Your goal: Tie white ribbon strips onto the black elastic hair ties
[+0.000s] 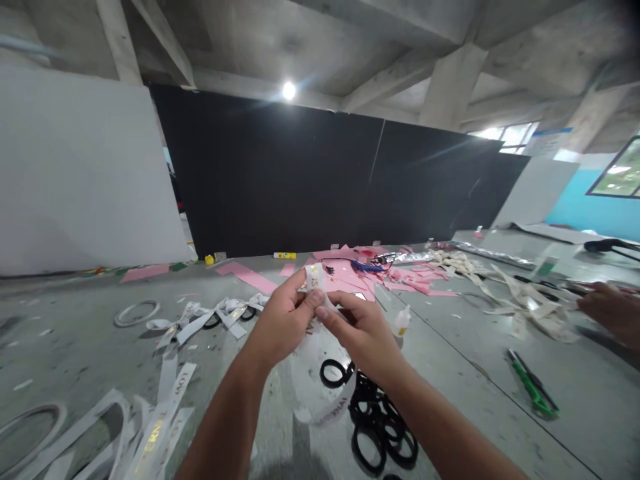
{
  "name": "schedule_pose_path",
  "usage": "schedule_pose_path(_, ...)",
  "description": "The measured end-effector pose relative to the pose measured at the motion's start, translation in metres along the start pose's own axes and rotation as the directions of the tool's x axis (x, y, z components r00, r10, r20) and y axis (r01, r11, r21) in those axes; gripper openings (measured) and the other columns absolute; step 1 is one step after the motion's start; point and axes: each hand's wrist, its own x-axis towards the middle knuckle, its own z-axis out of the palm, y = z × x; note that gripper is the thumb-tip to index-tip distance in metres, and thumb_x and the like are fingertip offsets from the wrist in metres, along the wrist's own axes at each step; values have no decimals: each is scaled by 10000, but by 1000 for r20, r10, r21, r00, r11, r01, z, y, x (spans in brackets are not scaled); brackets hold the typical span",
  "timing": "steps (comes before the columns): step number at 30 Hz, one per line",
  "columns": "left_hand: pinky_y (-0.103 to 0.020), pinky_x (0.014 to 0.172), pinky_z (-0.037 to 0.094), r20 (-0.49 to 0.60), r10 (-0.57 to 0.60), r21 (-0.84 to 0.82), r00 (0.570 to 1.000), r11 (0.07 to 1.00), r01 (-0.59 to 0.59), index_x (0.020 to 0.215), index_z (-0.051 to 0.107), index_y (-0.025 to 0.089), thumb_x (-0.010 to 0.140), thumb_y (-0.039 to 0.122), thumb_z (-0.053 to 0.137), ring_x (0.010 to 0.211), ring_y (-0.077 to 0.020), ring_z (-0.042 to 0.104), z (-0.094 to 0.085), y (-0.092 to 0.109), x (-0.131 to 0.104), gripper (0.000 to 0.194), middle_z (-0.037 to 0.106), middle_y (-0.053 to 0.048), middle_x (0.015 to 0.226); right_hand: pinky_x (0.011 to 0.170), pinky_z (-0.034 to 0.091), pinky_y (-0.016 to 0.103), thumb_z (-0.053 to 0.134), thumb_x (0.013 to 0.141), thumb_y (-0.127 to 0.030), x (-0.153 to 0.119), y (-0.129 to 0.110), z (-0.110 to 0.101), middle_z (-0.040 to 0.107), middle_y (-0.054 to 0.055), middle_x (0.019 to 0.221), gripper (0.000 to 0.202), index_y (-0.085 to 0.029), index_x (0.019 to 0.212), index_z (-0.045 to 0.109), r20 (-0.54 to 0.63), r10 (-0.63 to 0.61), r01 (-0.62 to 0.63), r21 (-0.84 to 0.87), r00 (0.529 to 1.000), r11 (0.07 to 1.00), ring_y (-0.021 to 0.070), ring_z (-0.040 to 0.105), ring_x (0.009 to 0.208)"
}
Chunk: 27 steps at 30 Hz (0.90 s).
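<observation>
Pinched between the fingers of my left hand [277, 323] is a white ribbon [315, 275] with printed letters. My right hand [367, 337] grips the same ribbon, its thumb and fingers closed close beside my left thumb. A loop of the ribbon hangs below both hands toward the table. Part of the ribbon is hidden by my fingers. Under my right wrist lies a pile of black rings [369, 450], with a single black ring [333, 373] at its upper left. A small white bottle [402, 321] stands just right of my right hand.
White ribbon bows [187, 321] and printed ribbon strips [160, 430] lie at left, near a pale ring [120, 319]. Pink sheets [345, 270] are behind my hands. A green-handled tool [535, 387] lies at right, near another person's hand [613, 310]. A black panel [310, 180] stands behind.
</observation>
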Motion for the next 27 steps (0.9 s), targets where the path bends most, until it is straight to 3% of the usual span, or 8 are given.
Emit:
schedule_pose_path(4,-215,545,389,8,12,-25,1000,1000,-12,1138,615,178,829,319,671,576,-89,496,3,3,-1,344,580,26,685,439,198,232,677,821,-402,-1,0,-5,375,-66,536,255,-165,898,727,24,53,-55,107,998,993,71,276,479)
schedule_pose_path(8,-187,416,231,-41,-52,-87,998,995,48,1138,624,152,786,346,707,441,-48,332,7,7,-4,410,446,73,551,426,206,227,665,831,-375,-1,3,-5,379,-68,522,219,-170,753,672,8,96,-95,271,995,958,63,288,463)
schedule_pose_path(13,-186,405,235,-192,96,-47,977,993,-107,1062,614,160,785,352,711,426,-39,338,17,10,-6,351,481,68,574,408,220,214,655,843,-376,-1,5,-3,422,-68,532,213,-187,757,605,-69,171,-120,465,983,877,58,343,443)
schedule_pose_path(16,-198,450,323,-253,141,67,957,990,-128,1030,603,162,810,413,688,492,-59,440,23,7,-6,345,593,18,706,407,250,205,665,837,-374,0,5,-7,460,-64,534,193,-182,835,645,-92,128,-72,462,987,884,58,380,444)
schedule_pose_path(18,-218,498,368,-168,137,129,976,985,-116,1037,635,150,829,455,660,558,-85,496,24,5,-6,371,641,-22,787,407,273,200,671,833,-370,0,4,-9,492,-61,536,195,-180,872,652,-111,90,-33,436,990,899,61,412,450)
schedule_pose_path(21,-237,535,373,-71,157,183,985,973,-142,975,705,140,856,483,621,596,-109,506,24,0,-6,373,638,-27,728,408,321,196,693,812,-353,0,1,-12,556,-50,565,191,-182,873,631,-166,63,8,398,984,917,70,481,469)
schedule_pose_path(27,-244,505,307,-129,96,135,987,988,-78,952,751,147,838,481,642,534,-96,422,24,-1,-8,369,586,-1,624,399,386,198,709,794,-385,0,-3,-16,628,-9,599,233,-162,835,653,-166,68,-16,298,984,954,104,574,512)
